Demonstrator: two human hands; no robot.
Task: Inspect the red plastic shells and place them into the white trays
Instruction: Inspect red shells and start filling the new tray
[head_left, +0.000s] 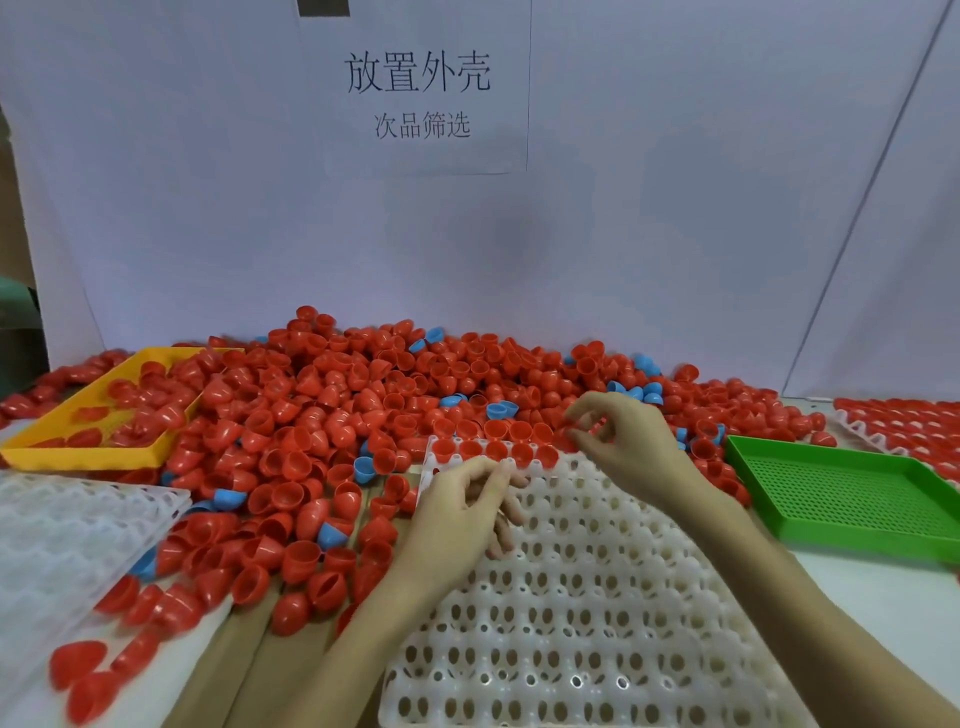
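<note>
The left hand (457, 512) is hovering over the white tray (587, 597), fingers loosely curled, seemingly holding nothing. The right hand (621, 441) is reaching toward the red shells (493, 451) filling the tray's far row, fingers narrowly pinching; blur hides any shell between them.

A heap of shells (363, 405) lies across the back of the surface (878, 613). A tray (597, 597) sits in front of it at centre, shells filling its far row (493, 450). A second tray (67, 530) lies left, two perforated baskets (36, 447) (841, 525) flank the heap, and both hands (457, 514) (628, 441) are above the centre tray.
</note>
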